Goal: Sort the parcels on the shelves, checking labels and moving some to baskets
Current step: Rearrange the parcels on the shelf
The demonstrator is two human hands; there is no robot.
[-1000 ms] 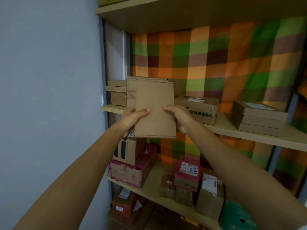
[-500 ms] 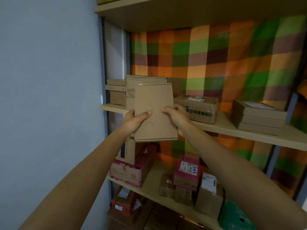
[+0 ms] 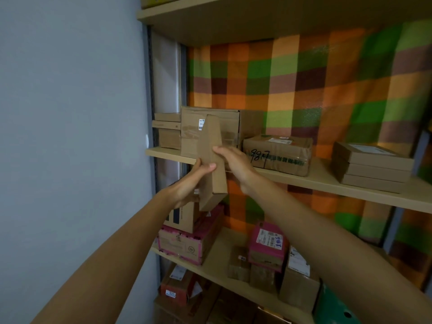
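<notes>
I hold a flat brown cardboard parcel point(image 3: 213, 160) upright in front of the middle shelf point(image 3: 304, 181), turned so its narrow edge faces me. My left hand point(image 3: 190, 181) grips its left side with the thumb across the edge. On the right side, my right hand point(image 3: 233, 161) rests its fingers on the parcel. Behind it on the shelf stands a taller taped carton point(image 3: 224, 127) with a small white label. No label shows on the held parcel.
A taped box marked 987 point(image 3: 278, 154) and a stack of flat boxes point(image 3: 369, 167) sit to the right. Small boxes point(image 3: 167, 130) are stacked at the far left. Pink and brown parcels point(image 3: 266, 244) fill the lower shelf. A grey wall stands left.
The parcel's broad face was towards me; I have rotated it so its narrow edge now faces me. Both hands shifted their grip on it and sit slightly lower and closer together.
</notes>
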